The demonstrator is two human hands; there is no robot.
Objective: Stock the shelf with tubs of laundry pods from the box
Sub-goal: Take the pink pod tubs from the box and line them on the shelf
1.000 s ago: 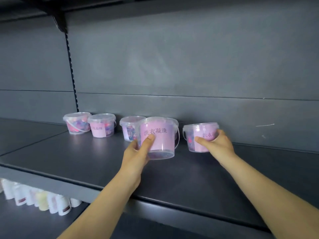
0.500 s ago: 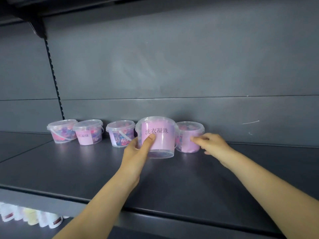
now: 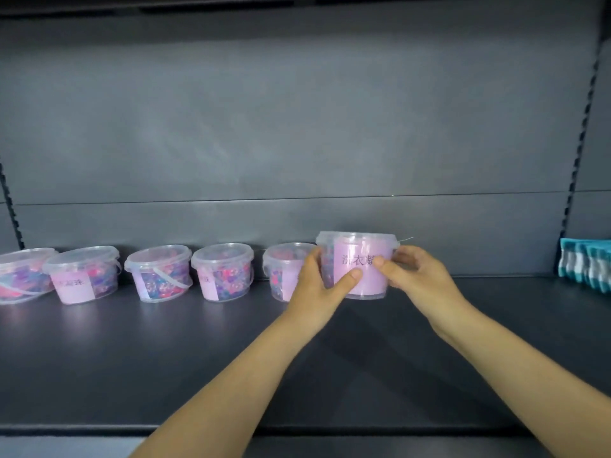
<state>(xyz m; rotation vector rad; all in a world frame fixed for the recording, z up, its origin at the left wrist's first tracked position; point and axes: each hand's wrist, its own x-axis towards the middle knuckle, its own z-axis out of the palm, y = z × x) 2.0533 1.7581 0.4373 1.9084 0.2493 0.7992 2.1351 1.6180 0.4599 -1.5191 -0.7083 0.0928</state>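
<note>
At back edge of shelf, right of middle, left hand and right hand both grip 1 tub, fingers curled round its sides, thumbs on label. Row of 5 tubs just left of it.

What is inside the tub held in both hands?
Coloured pods show through the clear wall of the tub beside its pink label. The label, left hand and right hand hide the rest.

At far right I see a row of teal-and-white packs. Behind runs a grey back panel, and I make out a slotted upright at its right edge and another at the left.
</note>
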